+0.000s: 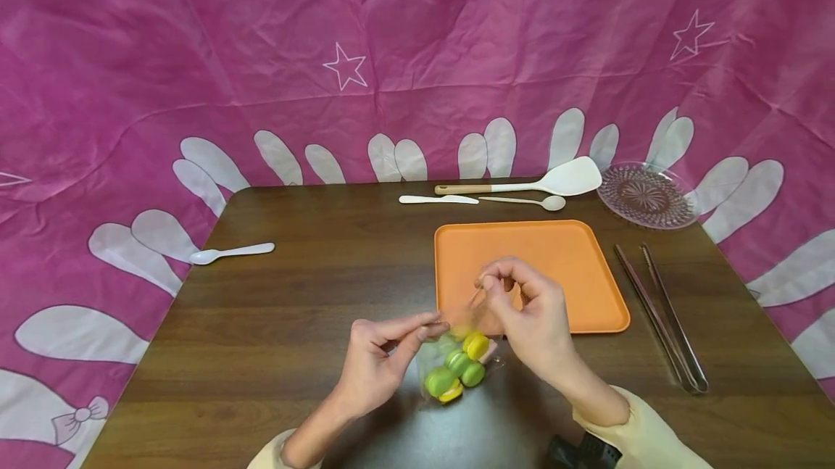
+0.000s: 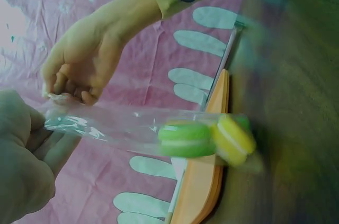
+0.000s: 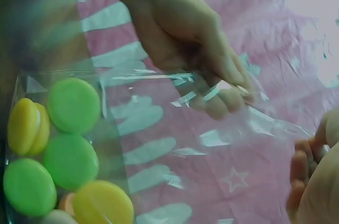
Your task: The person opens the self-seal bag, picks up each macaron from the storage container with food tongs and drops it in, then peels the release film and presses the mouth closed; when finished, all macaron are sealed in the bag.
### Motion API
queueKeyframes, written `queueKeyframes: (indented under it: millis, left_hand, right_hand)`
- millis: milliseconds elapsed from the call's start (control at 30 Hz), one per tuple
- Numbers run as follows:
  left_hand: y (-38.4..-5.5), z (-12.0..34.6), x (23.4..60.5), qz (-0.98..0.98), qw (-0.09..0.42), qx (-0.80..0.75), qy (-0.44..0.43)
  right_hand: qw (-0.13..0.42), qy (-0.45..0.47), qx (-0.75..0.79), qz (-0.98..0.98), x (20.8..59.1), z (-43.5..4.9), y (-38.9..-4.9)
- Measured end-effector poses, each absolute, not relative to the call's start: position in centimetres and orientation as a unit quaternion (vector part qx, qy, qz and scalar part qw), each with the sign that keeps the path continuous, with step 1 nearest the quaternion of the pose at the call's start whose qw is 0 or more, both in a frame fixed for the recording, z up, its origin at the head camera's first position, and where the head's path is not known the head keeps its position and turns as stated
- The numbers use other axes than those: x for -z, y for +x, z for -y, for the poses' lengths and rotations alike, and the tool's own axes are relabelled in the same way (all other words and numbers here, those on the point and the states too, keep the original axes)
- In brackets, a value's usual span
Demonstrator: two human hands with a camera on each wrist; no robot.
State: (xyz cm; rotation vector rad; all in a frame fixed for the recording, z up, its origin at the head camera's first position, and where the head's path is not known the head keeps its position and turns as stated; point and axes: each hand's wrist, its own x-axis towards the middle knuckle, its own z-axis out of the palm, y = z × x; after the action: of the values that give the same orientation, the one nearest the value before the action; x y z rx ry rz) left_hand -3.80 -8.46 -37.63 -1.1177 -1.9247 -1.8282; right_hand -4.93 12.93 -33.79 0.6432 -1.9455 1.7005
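Observation:
A clear plastic bag (image 3: pixel 212 138) hangs between the two hands, with several green and yellow macarons (image 3: pixel 74 161) at its bottom. In the head view these macarons (image 1: pixel 458 362) sit low, just in front of the orange tray. My left hand (image 1: pixel 385 360) pinches one side of the bag's upper edge between thumb and fingers. Higher up and to the right, my right hand (image 1: pixel 528 309) pinches the other side. The left wrist view shows the bag (image 2: pixel 122 123) stretched between the fingertips, a green macaron (image 2: pixel 185 139) beside a yellow one (image 2: pixel 233 140).
An orange tray (image 1: pixel 528 241) lies behind the hands. Metal tongs (image 1: pixel 662 317) rest right of it, and a clear plate (image 1: pixel 649 195) stands at the back right. Along the back lie a white spatula (image 1: pixel 567 177), a knife (image 1: pixel 437 199) and a spoon (image 1: pixel 553 203). Another white spoon (image 1: pixel 231 253) lies left.

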Motion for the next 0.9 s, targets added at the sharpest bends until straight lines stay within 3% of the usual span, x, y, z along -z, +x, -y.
queueKeyframes:
  millis: [133, 300, 633, 900]
  left_hand:
    - [-3.9, 8.8, 37.8, 0.646, 0.114, 0.659, -0.367]
    - [-4.1, 9.5, 37.9, 0.639, 0.107, 0.676, -0.351]
    - [-4.7, 10.5, 38.4, 0.636, 0.098, 0.692, -0.326]
    - [-5.0, 11.0, 38.2, 0.640, 0.104, 0.691, -0.320]
  right_hand:
    - [0.206, 0.144, -0.700, 0.669, 33.3, -14.3, -5.4]
    - [0.212, 0.074, -0.781, 0.582, 32.8, -16.8, -6.6]
    - [0.142, 0.035, -0.876, 0.460, 33.3, -26.5, -8.0]
    - [0.082, 0.010, -0.859, 0.505, 34.8, -32.9, -8.1]
